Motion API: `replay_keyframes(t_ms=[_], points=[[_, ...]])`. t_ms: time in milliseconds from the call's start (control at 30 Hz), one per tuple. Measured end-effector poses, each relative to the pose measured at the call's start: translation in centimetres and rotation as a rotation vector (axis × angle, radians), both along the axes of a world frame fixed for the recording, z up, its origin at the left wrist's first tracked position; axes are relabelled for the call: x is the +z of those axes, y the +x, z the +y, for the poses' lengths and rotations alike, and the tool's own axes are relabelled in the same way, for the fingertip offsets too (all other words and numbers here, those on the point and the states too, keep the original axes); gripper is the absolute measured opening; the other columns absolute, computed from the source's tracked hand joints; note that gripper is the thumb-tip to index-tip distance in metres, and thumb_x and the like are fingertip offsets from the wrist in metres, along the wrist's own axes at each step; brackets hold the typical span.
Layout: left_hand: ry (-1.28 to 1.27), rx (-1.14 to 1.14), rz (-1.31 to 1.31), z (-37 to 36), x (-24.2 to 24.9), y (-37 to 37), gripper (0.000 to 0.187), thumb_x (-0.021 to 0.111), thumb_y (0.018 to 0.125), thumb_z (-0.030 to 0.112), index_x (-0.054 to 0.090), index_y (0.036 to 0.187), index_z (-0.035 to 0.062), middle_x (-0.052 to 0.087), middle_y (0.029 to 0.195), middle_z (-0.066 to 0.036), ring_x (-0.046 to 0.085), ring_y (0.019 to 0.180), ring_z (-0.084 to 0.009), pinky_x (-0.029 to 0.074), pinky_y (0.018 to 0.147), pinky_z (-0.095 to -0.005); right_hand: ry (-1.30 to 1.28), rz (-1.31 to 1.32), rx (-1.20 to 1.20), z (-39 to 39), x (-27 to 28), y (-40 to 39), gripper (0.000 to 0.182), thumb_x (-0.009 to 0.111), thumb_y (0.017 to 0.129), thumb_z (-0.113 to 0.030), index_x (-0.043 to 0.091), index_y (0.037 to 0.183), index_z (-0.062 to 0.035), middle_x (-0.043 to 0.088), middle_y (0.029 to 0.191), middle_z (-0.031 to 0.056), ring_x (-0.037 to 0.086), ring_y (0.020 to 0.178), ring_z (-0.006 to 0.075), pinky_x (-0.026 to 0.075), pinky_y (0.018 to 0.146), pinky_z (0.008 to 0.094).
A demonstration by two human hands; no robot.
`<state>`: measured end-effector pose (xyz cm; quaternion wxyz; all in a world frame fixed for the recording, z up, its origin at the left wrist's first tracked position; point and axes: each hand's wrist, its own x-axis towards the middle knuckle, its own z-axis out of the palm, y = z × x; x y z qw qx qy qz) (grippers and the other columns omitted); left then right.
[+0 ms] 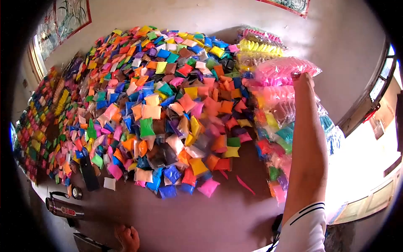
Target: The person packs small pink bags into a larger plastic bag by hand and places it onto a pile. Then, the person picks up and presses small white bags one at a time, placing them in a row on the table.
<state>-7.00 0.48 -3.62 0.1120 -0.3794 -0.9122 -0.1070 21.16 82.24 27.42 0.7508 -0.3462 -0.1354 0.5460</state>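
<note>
Across a brown tabletop (201,222): heaped packets (147,127) left, bagged bundles (275,94) right.
At left, a metallic flask (65,208) lies on its side; right of it, the left hand (127,237) is loosely clenched at the near edge. On the bundles, the right hand (304,78) grasps a pink clear-plastic bag (281,66), fingers partly hidden; it is probably light, soft and slippery, best held by its gathered near edge. The surface looks smooth; beyond rises a pale wall (168,14), with glazed panes (380,82) far right.

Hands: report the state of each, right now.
Left hand: closed, fingers curled, nothing visible in it.
Right hand: at the pink bag; fingers mostly hidden, so open or closed cannot be told.
</note>
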Motion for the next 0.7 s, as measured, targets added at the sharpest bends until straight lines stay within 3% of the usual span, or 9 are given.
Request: replay_keyframes(t_ms=[133, 233, 267, 333, 400, 467, 533, 600, 700], points=[[0.185, -0.141, -0.051, -0.6, -2.8, -0.4, 0.024, 0.061, 0.093, 0.022, 0.061, 0.085, 0.0004, 0.057, 0.089, -0.031, 0.055, 0.082, -0.0436, 0.045, 0.077, -0.0557, -0.021, 0.092, -0.02, 3.8, -0.1, -1.5, 0.022, 0.058, 0.094, -0.02, 0.064, 0.11, -0.0049, 0.066, 0.109, 0.0129, 0.066, 0.097, 0.0264, 0.058, 0.079, 0.0419], [-0.085, -0.096, 0.0, -0.3, -0.6, 0.7, 0.024, 0.061, 0.093, 0.019, 0.064, 0.079, -0.0008, 0.059, 0.09, -0.029, 0.054, 0.088, -0.0457, 0.047, 0.079, -0.0537, -0.353, -2.218, 0.001, 6.2, -2.3, -0.8, 0.041, 0.064, 0.089, -0.047, 0.071, 0.105, -0.01, 0.069, 0.107, 0.0176, 0.065, 0.103, 0.0359, 0.053, 0.086, 0.0439], [-0.091, -0.094, 0.0, -0.5, -0.9, 0.5, 0.024, 0.061, 0.093, 0.019, 0.064, 0.079, -0.0008, 0.059, 0.09, -0.029, 0.054, 0.088, -0.0457, 0.047, 0.079, -0.0537, -0.354, -2.219, 0.009, 9.7, -4.1, 0.4, 0.041, 0.064, 0.089, -0.047, 0.071, 0.105, -0.01, 0.069, 0.107, 0.0176, 0.065, 0.103, 0.0359, 0.053, 0.086, 0.0439], [0.041, -0.057, -0.02, -0.7, -1.3, 0.2, 0.026, 0.059, 0.093, 0.017, 0.061, 0.074, -0.0004, 0.058, 0.082, -0.027, 0.054, 0.082, -0.0448, 0.045, 0.072, -0.0533, -0.339, -1.486, 0.011, 10.8, -5.6, 0.2, 0.042, 0.069, 0.086, -0.038, 0.066, 0.116, -0.0082, 0.068, 0.118, 0.0041, 0.065, 0.106, 0.0178, 0.052, 0.087, 0.0262], [0.102, -0.098, 0.017, 0.0, -1.3, 0.4, 0.024, 0.058, 0.093, 0.016, 0.063, 0.076, -0.0002, 0.059, 0.083, -0.026, 0.055, 0.083, -0.0441, 0.046, 0.072, -0.0525, -0.505, -1.723, -0.044, 9.3, -4.2, -1.0, 0.04, 0.074, 0.081, -0.023, 0.064, 0.11, 0.0032, 0.068, 0.115, 0.0125, 0.065, 0.11, 0.0217, 0.052, 0.089, 0.0289], [0.145, -0.122, 0.053, 0.1, -1.5, 0.4, 0.019, 0.059, 0.093, 0.016, 0.064, 0.083, 0.001, 0.06, 0.088, -0.024, 0.056, 0.085, -0.0427, 0.046, 0.073, -0.0523, -0.501, -1.183, -0.48, 5.3, -1.6, -2.7, 0.035, 0.069, 0.083, -0.02, 0.064, 0.109, 0.0018, 0.068, 0.112, 0.0146, 0.064, 0.113, 0.0249, 0.052, 0.091, 0.0321], [0.083, -0.116, 0.056, -0.7, -2.1, 0.0, 0.015, 0.061, 0.092, 0.018, 0.065, 0.091, 0.0031, 0.061, 0.095, -0.022, 0.058, 0.087, -0.0415, 0.046, 0.076, -0.0535, -0.518, -1.424, -0.459, 0.9, 0.2, -3.1, 0.033, 0.063, 0.084, -0.023, 0.064, 0.112, -0.0059, 0.068, 0.112, 0.0143, 0.063, 0.112, 0.0285, 0.052, 0.091, 0.0347], [0.039, -0.12, 0.075, -1.6, -2.6, -0.2, 0.016, 0.063, 0.091, 0.019, 0.065, 0.1, 0.0051, 0.062, 0.102, -0.021, 0.059, 0.09, -0.0402, 0.046, 0.079, -0.0548, -0.14, -1.773, -0.423, 0.4, -0.1, -2.9, 0.034, 0.065, 0.082, -0.025, 0.064, 0.111, -0.0082, 0.069, 0.109, 0.0148, 0.064, 0.107, 0.0288, 0.052, 0.085, 0.035], [-0.081, -0.201, 0.185, -3.9, -3.8, 0.0, 0.026, 0.067, 0.09, 0.021, 0.066, 0.112, 0.0082, 0.064, 0.112, -0.018, 0.06, 0.094, -0.0383, 0.046, 0.083, -0.0567, 0.258, -1.769, 0.411, 6.3, -3.6, -1.1, 0.022, 0.057, 0.089, -0.024, 0.065, 0.094, -0.0036, 0.063, 0.099, 0.0142, 0.06, 0.093, 0.0254, 0.047, 0.083, 0.042]])
